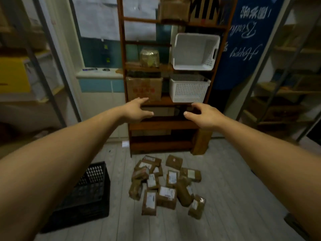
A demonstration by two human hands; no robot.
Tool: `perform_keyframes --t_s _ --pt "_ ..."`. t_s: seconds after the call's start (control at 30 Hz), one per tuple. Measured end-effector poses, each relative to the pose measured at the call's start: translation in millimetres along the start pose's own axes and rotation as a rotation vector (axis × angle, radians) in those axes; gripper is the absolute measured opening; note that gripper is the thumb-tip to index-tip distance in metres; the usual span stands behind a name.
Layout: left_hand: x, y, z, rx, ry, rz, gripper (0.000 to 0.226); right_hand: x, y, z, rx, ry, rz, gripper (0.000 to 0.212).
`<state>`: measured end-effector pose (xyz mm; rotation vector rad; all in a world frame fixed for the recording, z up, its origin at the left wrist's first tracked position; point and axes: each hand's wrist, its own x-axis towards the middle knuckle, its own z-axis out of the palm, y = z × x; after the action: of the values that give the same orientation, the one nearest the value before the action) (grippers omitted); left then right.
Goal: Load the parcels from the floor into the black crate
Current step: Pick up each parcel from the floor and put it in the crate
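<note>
Fingers (pixel 143 100) of left hand (pixel 135 111) and right hand (pixel 205 116) loose, empty, raised; parcels (pixel 167 186) heaped on floor (pixel 234 188) beside black crate (pixel 83 194).

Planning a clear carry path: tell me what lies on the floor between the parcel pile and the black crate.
The head view shows only bare floor between the parcels and the black crate; nothing lies in that gap.

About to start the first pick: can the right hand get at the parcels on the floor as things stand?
Probably yes. The right hand is empty and open, raised before the wooden shelf; the parcels lie on bare floor below it with nothing over them. It only needs lowering.
</note>
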<state>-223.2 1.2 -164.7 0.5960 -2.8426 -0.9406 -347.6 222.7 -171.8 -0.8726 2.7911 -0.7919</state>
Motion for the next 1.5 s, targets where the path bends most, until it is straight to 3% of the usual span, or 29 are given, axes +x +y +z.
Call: perform_keyframes --t_s 0.27,0.53,0.67,0.83,0.9,0.97,1.07,1.17,1.3,1.4,1.5 --pt "102 -7 128 -0.080 -0.202 -0.128 0.081 65 116 70 0.075 -0.138 0.108 0.078" --pt "177 -84 219 -0.070 -0.277 -0.253 0.080 114 200 167 0.041 -0.325 0.233 0.073" --pt "220 -136 251 -0.142 -0.385 -0.202 0.066 147 230 222 0.109 -0.361 0.309 0.069" --pt "268 -199 317 -0.201 -0.474 -0.285 0.054 196 271 298 0.208 -0.389 0.280 0.020" --pt "280 -223 351 -0.311 -0.493 -0.286 0.041 215 292 333 0.258 -0.443 0.281 0.025" --pt "290 -249 390 -0.356 -0.448 -0.292 0.043 233 321 374 0.304 -0.506 0.293 0.039" --pt "301 -295 462 -0.203 -0.364 -0.450 0.070 246 378 442 0.346 -0.566 0.319 0.025" --pt "309 -337 545 -0.155 -0.401 -0.528 0.082 248 433 515 0.339 -0.643 0.300 0.028" --pt "320 -387 650 -0.258 -0.440 -0.540 0.096 235 502 621 0.366 -0.666 0.301 0.058" --pt "323 -414 711 -0.361 -0.410 -0.606 0.095 215 528 688 0.435 -0.694 0.490 0.065" --pt "319 -431 754 -0.514 -0.450 -0.652 0.068 204 538 737 0.482 -0.675 0.706 0.082"
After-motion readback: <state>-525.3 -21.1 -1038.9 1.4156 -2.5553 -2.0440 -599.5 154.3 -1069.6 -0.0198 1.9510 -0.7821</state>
